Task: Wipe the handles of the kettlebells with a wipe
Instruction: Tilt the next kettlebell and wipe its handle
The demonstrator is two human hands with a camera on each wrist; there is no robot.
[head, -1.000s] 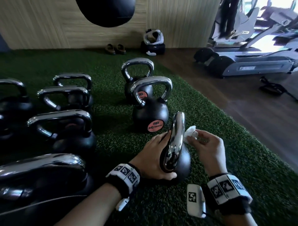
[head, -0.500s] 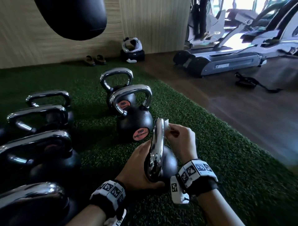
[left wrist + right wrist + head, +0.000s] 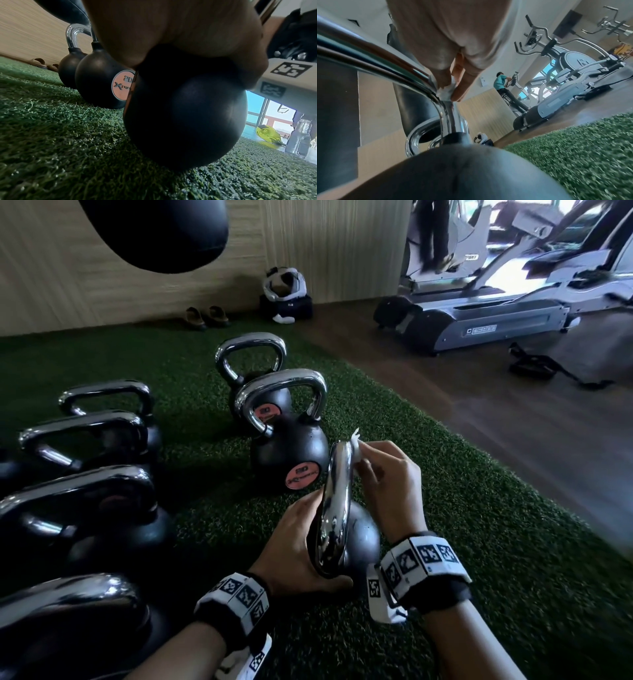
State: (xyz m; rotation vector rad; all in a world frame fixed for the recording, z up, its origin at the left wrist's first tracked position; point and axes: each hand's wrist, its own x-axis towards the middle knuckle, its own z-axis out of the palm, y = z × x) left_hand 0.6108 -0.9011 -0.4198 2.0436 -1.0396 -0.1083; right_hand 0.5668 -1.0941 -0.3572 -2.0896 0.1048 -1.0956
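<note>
Right hand point(image 3: 394, 474) pinches the wipe point(image 3: 356, 445) against the far bend of the chrome handle point(image 3: 337, 501), left hand point(image 3: 291, 549) cupping the turf-set kettlebell point(image 3: 363, 537); best drawn slowly round the bar, bell steadied.

Head view: from above, facing forward and down over the turf point(image 3: 479, 525).
Left wrist view: low, close against the nearest kettlebell point(image 3: 185, 119).
Right wrist view: close along its chrome handle point(image 3: 385, 65).
Shared: that kettlebell.
</note>
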